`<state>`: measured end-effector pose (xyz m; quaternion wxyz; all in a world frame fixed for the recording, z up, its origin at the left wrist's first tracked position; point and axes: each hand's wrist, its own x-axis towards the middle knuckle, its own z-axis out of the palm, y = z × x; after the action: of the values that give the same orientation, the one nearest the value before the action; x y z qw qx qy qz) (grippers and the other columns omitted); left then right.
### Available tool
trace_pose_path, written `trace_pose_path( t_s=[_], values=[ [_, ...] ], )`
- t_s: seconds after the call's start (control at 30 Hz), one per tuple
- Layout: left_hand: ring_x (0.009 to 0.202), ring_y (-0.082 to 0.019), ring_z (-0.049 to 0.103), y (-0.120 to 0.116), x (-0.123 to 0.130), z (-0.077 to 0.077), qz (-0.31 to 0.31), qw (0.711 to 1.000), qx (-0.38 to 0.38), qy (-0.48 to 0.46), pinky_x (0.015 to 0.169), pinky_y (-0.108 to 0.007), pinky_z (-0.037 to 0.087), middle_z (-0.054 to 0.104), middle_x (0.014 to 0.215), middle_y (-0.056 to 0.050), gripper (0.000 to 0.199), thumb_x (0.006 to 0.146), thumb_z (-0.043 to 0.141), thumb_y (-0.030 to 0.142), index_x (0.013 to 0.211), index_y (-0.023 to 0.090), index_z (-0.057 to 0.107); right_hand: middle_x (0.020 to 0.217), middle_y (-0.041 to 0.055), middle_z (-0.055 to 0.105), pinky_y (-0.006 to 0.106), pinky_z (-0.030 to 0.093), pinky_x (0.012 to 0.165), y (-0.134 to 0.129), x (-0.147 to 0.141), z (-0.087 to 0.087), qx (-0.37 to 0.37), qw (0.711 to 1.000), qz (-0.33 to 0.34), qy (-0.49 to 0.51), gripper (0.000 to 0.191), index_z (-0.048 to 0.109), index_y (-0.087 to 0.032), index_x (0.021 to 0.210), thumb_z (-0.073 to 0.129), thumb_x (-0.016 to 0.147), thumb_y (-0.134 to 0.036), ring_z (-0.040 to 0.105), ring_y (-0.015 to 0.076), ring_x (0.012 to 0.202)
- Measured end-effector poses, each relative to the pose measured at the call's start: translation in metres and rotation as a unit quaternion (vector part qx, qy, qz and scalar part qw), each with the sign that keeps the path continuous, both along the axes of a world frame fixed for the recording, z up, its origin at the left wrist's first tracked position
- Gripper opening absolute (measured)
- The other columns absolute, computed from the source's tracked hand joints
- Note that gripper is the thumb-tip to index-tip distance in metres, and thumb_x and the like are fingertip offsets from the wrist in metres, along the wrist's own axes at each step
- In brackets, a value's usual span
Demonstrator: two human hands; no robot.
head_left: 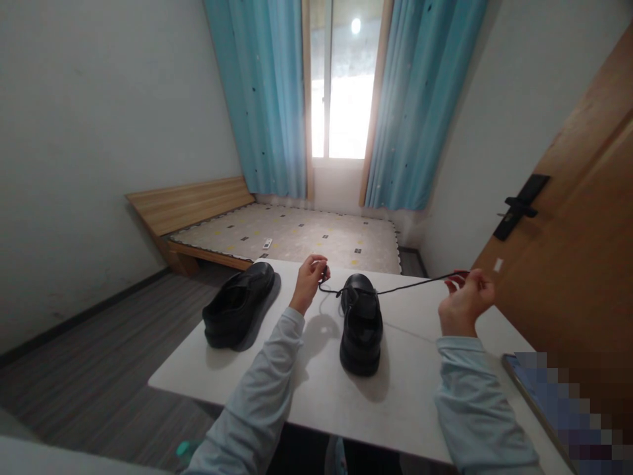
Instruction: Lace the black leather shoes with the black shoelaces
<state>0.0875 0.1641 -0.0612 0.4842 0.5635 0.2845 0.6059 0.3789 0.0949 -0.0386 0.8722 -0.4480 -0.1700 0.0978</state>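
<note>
A black shoe (pixel 362 330) stands upright on the white table (pixel 316 409), its heel toward me. A thin black shoelace (pixel 410 285) runs out from both sides of its upper part. On the left, my left hand (pixel 310 280) pinches one end of the lace, a little above the tabletop. My right hand (pixel 467 300) grips the other end, which stretches nearly straight out to the right. The left stretch of lace hangs slack. Another black shoe (pixel 238 305) lies tipped on its side at the table's left, apart from both hands.
Behind the table is a bed (pixel 316 231) with a patterned mattress and a small white object (pixel 268 243) on it. A wooden door (pixel 568 218) with a black handle stands at the right. A flat dark-edged panel (pixel 537 396), partly blurred out, is at the table's right edge.
</note>
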Motion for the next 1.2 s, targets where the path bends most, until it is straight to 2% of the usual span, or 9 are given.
trace_pose_path(
  t_s=[0.13,0.23,0.3,0.43,0.6,0.7,0.9,1.2],
  values=[
    [0.051,-0.007,0.049,-0.008,0.007,0.002,-0.034,0.998,0.008,0.048,0.049,-0.018,0.036,0.054,0.058,0.005,0.024,0.079,0.056,0.037,0.091,0.017,0.048,0.066,-0.0045,0.054,0.021,0.042,0.047,-0.002,-0.022,0.004,0.008,0.996,-0.008,-0.09,0.03,0.044,-0.023,0.082,0.058,0.077,-0.048,0.053,0.0091,0.052],
    [0.053,-0.007,0.05,-0.014,0.012,0.003,-0.061,0.996,0.019,0.065,0.052,-0.019,0.038,0.054,0.058,0.005,0.025,0.078,0.058,0.035,0.092,0.017,0.048,0.066,-0.003,0.055,0.024,0.044,0.052,-0.004,-0.046,0.002,-0.001,0.985,0.021,-0.173,0.03,0.047,-0.022,0.082,0.058,0.078,-0.05,0.054,0.0107,0.055],
    [0.055,-0.008,0.052,-0.016,0.016,0.003,-0.087,0.993,0.021,0.07,0.053,-0.02,0.039,0.056,0.058,0.005,0.026,0.076,0.06,0.033,0.093,0.017,0.049,0.067,-0.002,0.057,0.024,0.045,0.055,-0.005,-0.06,0.0,-0.02,0.971,0.066,-0.227,0.028,0.052,-0.021,0.079,0.06,0.077,-0.048,0.054,0.0108,0.057],
    [0.057,-0.009,0.055,-0.02,0.022,-0.001,-0.134,0.986,0.005,0.099,0.056,-0.021,0.042,0.062,0.062,0.002,0.026,0.069,0.067,0.03,0.087,0.015,0.055,0.072,0.0005,0.06,0.026,0.045,0.061,-0.006,-0.081,-0.006,-0.082,0.926,0.179,-0.321,0.022,0.06,-0.02,0.075,0.064,0.075,-0.041,0.056,0.0131,0.065],
    [0.056,-0.01,0.058,-0.025,0.028,-0.004,-0.157,0.982,-0.036,0.099,0.057,-0.023,0.044,0.065,0.06,0.0,0.025,0.061,0.074,0.03,0.071,0.012,0.058,0.081,0.0025,0.063,0.027,0.045,0.068,-0.002,-0.092,-0.016,-0.088,0.88,0.312,-0.348,0.02,0.064,-0.02,0.068,0.068,0.072,-0.039,0.058,0.0167,0.08],
    [0.053,-0.01,0.056,-0.027,0.03,-0.004,-0.174,0.979,-0.041,0.094,0.055,-0.022,0.044,0.064,0.059,0.0,0.025,0.06,0.075,0.031,0.068,0.012,0.06,0.083,0.0031,0.063,0.028,0.046,0.069,-0.001,-0.095,-0.02,-0.097,0.865,0.36,-0.335,0.02,0.065,-0.019,0.066,0.069,0.07,-0.039,0.058,0.0173,0.082],
    [0.051,-0.009,0.054,-0.026,0.032,-0.004,-0.176,0.978,-0.042,0.109,0.054,-0.021,0.044,0.065,0.058,0.0,0.02,0.059,0.074,0.027,0.068,0.012,0.065,0.083,0.0035,0.064,0.027,0.046,0.067,0.0,-0.1,-0.021,-0.108,0.866,0.382,-0.305,0.019,0.065,-0.019,0.064,0.071,0.068,-0.037,0.058,0.0176,0.081],
    [0.054,-0.01,0.055,-0.027,0.032,-0.004,-0.165,0.975,-0.028,0.146,0.056,-0.022,0.045,0.067,0.061,-0.002,0.019,0.061,0.072,0.028,0.07,0.011,0.07,0.086,0.0045,0.065,0.027,0.046,0.065,-0.001,-0.104,-0.022,-0.111,0.867,0.37,-0.316,0.02,0.066,-0.019,0.063,0.07,0.069,-0.038,0.059,0.0179,0.081]
  ],
)
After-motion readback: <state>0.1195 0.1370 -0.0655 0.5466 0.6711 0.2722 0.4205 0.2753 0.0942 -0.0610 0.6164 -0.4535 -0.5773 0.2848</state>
